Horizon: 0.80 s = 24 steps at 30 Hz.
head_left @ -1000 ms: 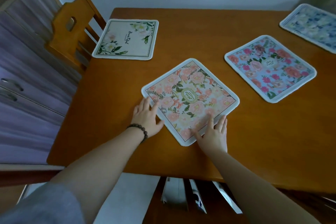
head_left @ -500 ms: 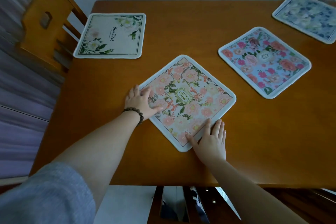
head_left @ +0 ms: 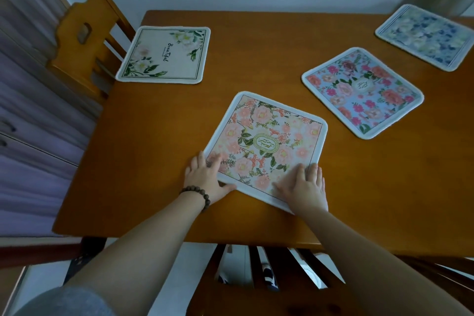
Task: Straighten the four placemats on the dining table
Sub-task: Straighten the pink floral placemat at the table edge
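Note:
Four placemats lie on the wooden dining table [head_left: 269, 54]. Nearest me is a peach floral placemat [head_left: 266, 141], slightly askew to the table's front edge. My left hand [head_left: 206, 178] presses flat on its near left corner, thumb under the front edge. My right hand [head_left: 304, 188] lies flat on its near right corner, fingers spread. A white placemat with green leaves [head_left: 165, 55] sits at the far left, roughly square to the table. A blue and pink floral placemat [head_left: 361, 91] lies rotated at the right. A blue and white placemat [head_left: 427, 36] lies skewed at the far right.
A wooden chair [head_left: 82, 36] stands at the table's left end. Another chair's back [head_left: 269, 274] is tucked under the near edge below my arms. Purple cabinet doors [head_left: 28, 136] line the left side. A pale wall runs behind the table.
The peach floral placemat has turned clockwise under my hands, from a diamond orientation toward square with the table. Both hands have slid along its near corners.

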{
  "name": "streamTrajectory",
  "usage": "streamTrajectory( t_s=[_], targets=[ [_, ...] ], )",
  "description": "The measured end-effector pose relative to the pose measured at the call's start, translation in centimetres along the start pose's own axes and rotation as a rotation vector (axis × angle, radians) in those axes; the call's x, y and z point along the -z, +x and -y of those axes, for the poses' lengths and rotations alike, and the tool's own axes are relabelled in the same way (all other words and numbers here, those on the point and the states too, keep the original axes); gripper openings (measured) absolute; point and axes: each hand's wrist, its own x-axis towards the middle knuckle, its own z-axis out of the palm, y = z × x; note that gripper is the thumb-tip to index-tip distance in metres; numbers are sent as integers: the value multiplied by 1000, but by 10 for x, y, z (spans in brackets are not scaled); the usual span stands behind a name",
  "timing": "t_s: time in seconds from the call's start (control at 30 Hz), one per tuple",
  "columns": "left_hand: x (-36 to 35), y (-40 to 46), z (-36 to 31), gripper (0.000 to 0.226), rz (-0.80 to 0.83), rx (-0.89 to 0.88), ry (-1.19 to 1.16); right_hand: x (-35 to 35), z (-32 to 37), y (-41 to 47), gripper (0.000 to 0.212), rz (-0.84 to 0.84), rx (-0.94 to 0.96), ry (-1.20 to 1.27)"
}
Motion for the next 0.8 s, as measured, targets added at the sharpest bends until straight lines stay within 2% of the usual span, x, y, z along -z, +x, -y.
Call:
streamTrajectory(
  t_s=[0.1,0.2,0.43,0.6,0.67,0.8],
  targets=[
    [-9,-22,-12,100,13,-22,-5,-4,-5,-18,112,44,36,-18],
    [-15,-39,-20,97,11,-45,-6,-10,-13,-34,114,74,47,-76],
    [-24,-69,-34,76,-49,-201,-36,-14,-24,-52,89,10,-73,-19],
    [-30,-82,-46,66,-24,-351,-59,-10,-28,-49,62,15,-51,-27],
    [-31,-83,-48,63,-33,-386,-56,-7,-28,-44,59,20,-38,-11],
    [-31,-85,-48,60,-53,-468,8,-1,-30,-32,66,16,39,-4]
  ],
)
